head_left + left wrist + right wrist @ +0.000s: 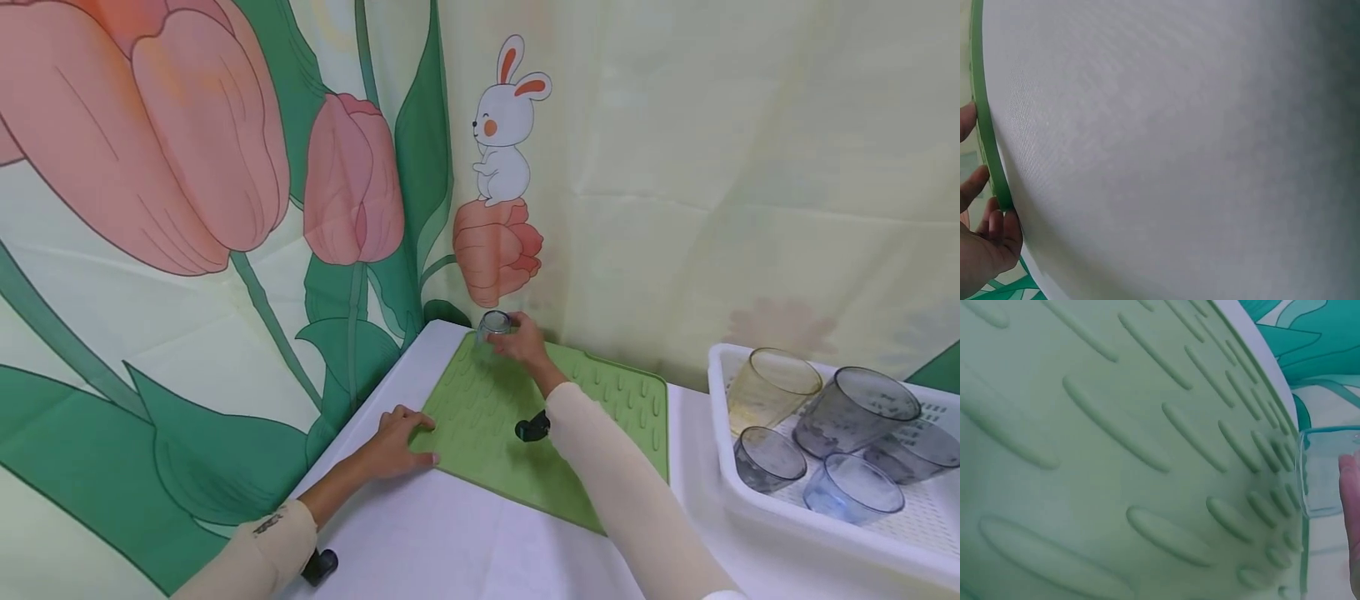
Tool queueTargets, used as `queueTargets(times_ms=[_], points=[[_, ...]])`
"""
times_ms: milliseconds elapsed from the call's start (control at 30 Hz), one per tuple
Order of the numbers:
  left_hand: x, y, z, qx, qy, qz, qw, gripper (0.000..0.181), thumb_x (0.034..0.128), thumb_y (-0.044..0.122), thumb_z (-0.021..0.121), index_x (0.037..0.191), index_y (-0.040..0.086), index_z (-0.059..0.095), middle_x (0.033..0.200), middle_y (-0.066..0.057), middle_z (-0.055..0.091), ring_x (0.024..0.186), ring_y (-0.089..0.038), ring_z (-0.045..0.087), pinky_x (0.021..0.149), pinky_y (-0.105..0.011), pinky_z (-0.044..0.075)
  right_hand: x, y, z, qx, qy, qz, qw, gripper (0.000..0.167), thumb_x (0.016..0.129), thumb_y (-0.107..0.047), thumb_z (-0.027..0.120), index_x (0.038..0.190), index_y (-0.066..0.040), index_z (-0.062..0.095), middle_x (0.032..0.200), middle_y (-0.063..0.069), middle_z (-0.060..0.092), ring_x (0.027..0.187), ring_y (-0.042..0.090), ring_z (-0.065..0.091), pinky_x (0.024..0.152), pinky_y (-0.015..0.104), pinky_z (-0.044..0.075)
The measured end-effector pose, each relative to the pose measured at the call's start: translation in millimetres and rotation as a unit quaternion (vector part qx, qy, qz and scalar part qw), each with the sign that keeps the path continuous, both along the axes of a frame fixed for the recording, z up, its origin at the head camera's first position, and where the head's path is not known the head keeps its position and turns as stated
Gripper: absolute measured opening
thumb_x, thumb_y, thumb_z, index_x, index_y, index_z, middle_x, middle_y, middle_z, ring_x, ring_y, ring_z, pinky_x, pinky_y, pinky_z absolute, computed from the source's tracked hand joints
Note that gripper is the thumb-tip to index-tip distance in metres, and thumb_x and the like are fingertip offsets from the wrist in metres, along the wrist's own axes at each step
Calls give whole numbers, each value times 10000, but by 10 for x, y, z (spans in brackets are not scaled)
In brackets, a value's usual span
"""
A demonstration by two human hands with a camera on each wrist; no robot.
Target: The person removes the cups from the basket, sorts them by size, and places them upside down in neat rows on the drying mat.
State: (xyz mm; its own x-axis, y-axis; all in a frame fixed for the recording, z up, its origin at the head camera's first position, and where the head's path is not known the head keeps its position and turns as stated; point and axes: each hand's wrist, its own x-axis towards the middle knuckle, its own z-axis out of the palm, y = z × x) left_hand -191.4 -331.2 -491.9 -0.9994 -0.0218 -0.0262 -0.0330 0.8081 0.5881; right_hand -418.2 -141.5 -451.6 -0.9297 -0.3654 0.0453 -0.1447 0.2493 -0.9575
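Observation:
At the far left corner of the green drying mat [495, 433], my right hand [525, 340] holds a small clear glass [492, 325] by its side. In the right wrist view the glass [1322, 472] is at the right edge, close to the mat's raised ridges [1116, 422], with a finger against it; whether it touches the mat I cannot tell. My left hand [396, 443] grips the mat's near left corner, its thumb and index finger spread about it. The left wrist view shows the fingers [1007, 234] curled at the mat's green edge [982, 94].
A white plastic basket [720, 417] stands to the right, holding several glasses: a yellow one [776, 392], grey ones [855, 417] and a light blue one [851, 492]. White cloth [480, 550] covers the table. A printed curtain [645, 167] hangs directly behind the mat and along the left.

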Motion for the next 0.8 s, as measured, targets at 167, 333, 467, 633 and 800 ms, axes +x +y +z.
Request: queueTargets(times_ms=[167,333,467,633,800], points=[[-5,34,-3,49,-46,32,10000,498,799,315,831,1235,147,659,1253,-146,490,1162,-319,401,924,-512,448,-44,-20,-42,403,213,-39,9990,673,852,-144,802,1416,33,480,1366,211,552,1159,341,625,928,402,563],[-19,46,-26,25,-92,49,9999,502,807,331,827,1246,161,652,1270,-140,486,1177,-316,401,940,-522,445,-85,-18,-96,429,223,-31,9988,687,862,-141,792,1434,46,460,1413,225,533,1196,361,617,957,412,551],[-25,41,-27,-18,-92,55,9999,510,807,339,826,1252,165,648,1270,-137,484,1169,-312,402,946,-519,439,-93,-12,-92,94,-146,193,9997,703,884,-95,767,1471,42,404,1449,224,491,1111,387,676,890,387,584],[-19,26,-17,-34,-113,128,9998,516,802,345,831,1251,165,650,1261,-131,485,1163,-306,401,943,-511,441,-107,-14,-69,626,-73,511,9967,764,899,-203,769,1520,-19,365,1500,192,471,1032,312,708,899,358,570],[-14,3,-27,-70,-165,178,9997,513,800,367,832,1241,178,653,1258,-118,483,1156,-298,398,943,-510,443,-114,-15,-74,579,-167,895,9942,839,911,-222,759,1570,-47,271,1563,199,394,816,262,750,790,355,601]])
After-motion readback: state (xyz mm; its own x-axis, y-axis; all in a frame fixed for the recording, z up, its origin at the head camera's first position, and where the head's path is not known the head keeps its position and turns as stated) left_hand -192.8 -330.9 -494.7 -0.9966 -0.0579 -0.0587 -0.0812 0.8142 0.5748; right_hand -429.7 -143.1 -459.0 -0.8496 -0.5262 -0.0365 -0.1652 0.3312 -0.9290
